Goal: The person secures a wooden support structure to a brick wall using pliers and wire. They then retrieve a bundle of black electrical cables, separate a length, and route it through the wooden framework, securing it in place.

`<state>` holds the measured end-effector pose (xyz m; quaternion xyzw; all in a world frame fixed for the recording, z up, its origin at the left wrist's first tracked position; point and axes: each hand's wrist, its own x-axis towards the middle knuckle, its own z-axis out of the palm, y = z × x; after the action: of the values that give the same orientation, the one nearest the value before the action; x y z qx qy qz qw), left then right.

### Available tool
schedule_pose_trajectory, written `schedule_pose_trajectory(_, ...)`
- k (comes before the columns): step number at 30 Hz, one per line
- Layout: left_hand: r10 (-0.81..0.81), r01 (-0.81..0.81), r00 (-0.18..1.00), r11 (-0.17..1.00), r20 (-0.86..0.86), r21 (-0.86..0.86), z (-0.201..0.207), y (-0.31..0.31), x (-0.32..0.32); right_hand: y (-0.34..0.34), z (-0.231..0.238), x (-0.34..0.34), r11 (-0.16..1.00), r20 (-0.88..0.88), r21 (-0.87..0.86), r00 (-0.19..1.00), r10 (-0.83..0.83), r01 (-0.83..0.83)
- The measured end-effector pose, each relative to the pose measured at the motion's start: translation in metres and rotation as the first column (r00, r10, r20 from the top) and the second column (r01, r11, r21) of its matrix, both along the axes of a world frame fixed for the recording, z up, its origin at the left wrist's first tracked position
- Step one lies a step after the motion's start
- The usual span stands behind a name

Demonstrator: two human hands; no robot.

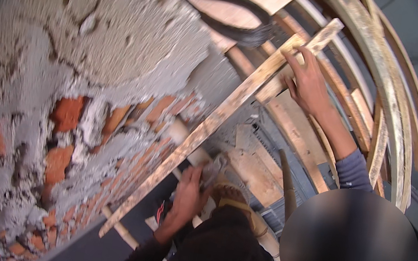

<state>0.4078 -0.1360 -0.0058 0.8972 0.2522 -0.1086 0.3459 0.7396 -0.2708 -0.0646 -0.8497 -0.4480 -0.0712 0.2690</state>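
In the head view, a long wooden plank [210, 125] is lying flat against the wall [86, 40]. Its long axis is running on a slant from low on the left, by the bare red bricks [59, 161], up to the right, where it is passing over the edge of the grey plaster [128, 19].

The right hand [309, 83] is reaching far up and out, and is grasping the plank close to its upper end, with the fingers curled over the wood. Its grey-blue sleeve [353, 170] is running down into a blurred patch.

The left hand [189, 193] is sitting much lower and closer in, just right of the plank's lower half, and is coming up out of a dark sleeve. It is looking clenched, with something grey [217, 167] showing just above it. Whether it is gripping that, the plank or nothing is not clear. So the plank is stretching between the two hands, with the left one nearer its lower end, which is hanging free below that hand.

To the right, bent wooden boards [393, 105] are arching past the upper hand, and a black curved strap [233, 11] is hanging above the plank's top. No bucket, tub or other container is showing anywhere
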Motion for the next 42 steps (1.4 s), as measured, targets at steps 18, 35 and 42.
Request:
schedule_pose_trajectory(18,-0.158,0.099,0.982,0.901,0.108,0.423,-0.053,0.054,0.010,0.127,-0.031,0.052,0.930,0.194,-0.366,0.976,0.100,-0.023)
schedule_pose_trajectory(35,-0.145,0.094,0.986,0.889,0.080,0.449,-0.068,0.062,-0.002,0.118,0.066,0.070,0.939,-0.326,0.247,0.933,-0.152,0.239)
schedule_pose_trajectory(42,-0.199,0.125,0.976,0.853,0.094,0.507,-0.065,0.060,-0.002,0.067,0.141,0.066,0.862,-0.608,0.237,0.761,-0.229,0.449)
